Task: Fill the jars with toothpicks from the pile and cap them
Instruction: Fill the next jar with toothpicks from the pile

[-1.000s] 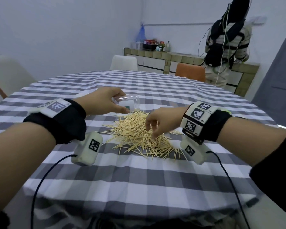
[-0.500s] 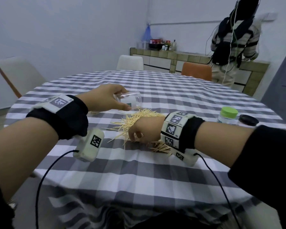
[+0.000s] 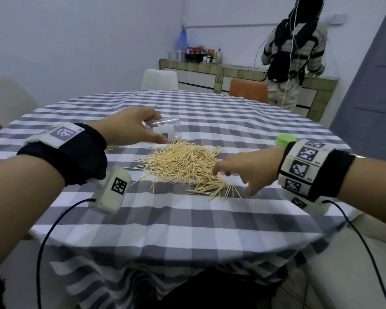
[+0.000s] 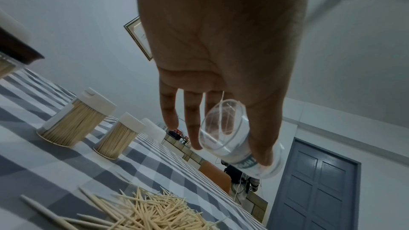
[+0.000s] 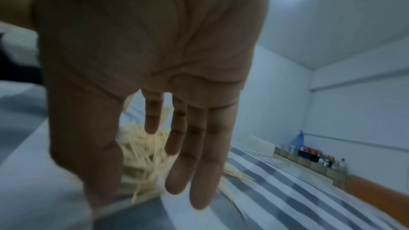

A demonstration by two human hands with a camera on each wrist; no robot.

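A pile of toothpicks (image 3: 183, 163) lies on the checked tablecloth (image 3: 187, 230). My left hand (image 3: 158, 128) holds a clear, nearly empty jar (image 3: 165, 130) tilted on its side, mouth toward the pile's far edge. In the left wrist view the thumb and fingers curl round the jar (image 4: 232, 137), above the toothpicks (image 4: 143, 212). My right hand (image 3: 234, 177) is at the pile's right edge, fingers spread and straight, holding nothing. In the right wrist view its palm (image 5: 155, 50) hovers over the blurred toothpicks (image 5: 137, 155).
Two filled jars with white caps (image 4: 77, 121) (image 4: 119, 137) stand left of the pile, and a dark-capped jar (image 4: 9, 55) nearer. A green-lidded jar (image 3: 285, 139) shows behind my right wrist. Chairs (image 3: 247, 91) and a person (image 3: 294, 52) are beyond the table.
My right hand has moved from the middle of the pile to its right edge and uncurled its fingers. The left hand keeps the tilted jar in place.
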